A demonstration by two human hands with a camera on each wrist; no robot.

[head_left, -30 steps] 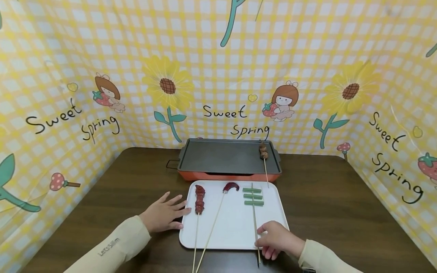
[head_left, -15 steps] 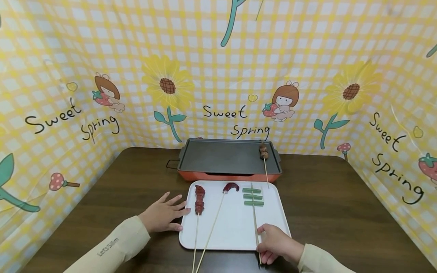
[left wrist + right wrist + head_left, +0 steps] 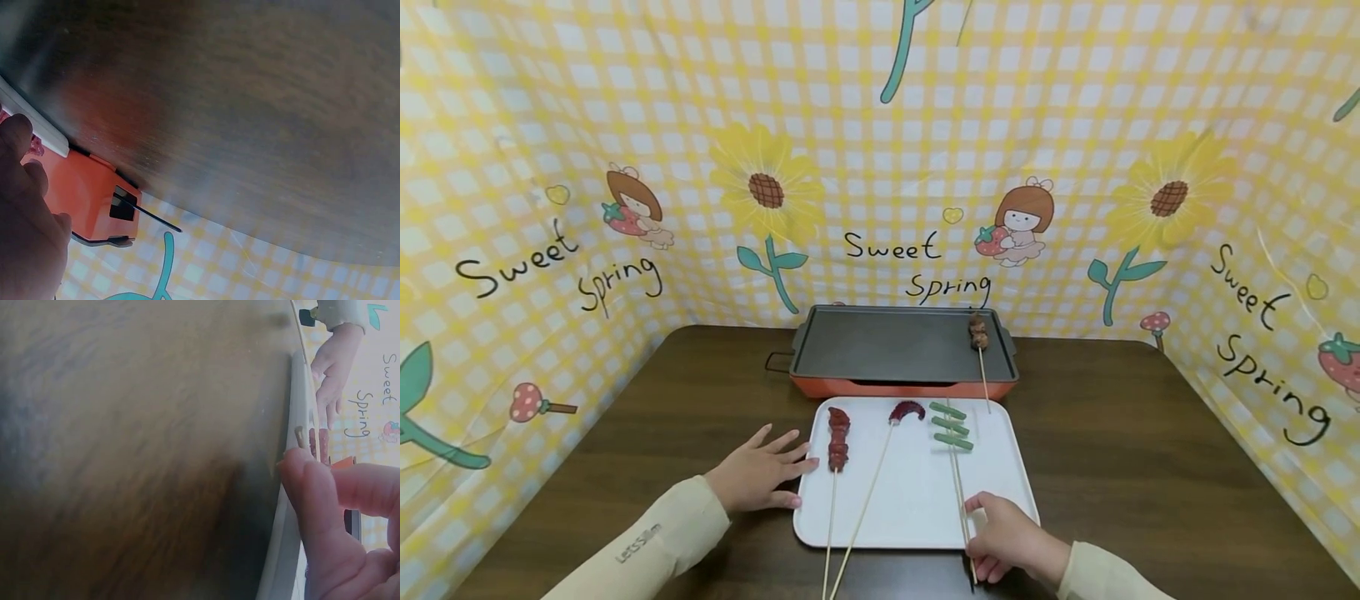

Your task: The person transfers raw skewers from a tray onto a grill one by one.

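Note:
My right hand pinches the lower stick of a skewer threaded with several green bean-like pieces. This skewer's top end is over the right side of the white tray, and its pieces sit slanted. In the right wrist view, the stick's end pokes out past thumb and finger. My left hand lies with fingers spread, fingertips touching the tray's left rim. On the tray are a skewer of red meat chunks at left and one with a dark red curled piece, perhaps a tentacle, in the middle.
Behind the tray stands an orange-based grill with a flat dark plate. A browned meat skewer lies on its right end, stick jutting over the front edge. Dark wooden table extends both sides; a checked cloth hangs around it.
My right hand has closed its pinch on the green skewer. The green pieces have shifted slightly left and tilted, with a shadow now beside the stick. The left hand has stayed put.

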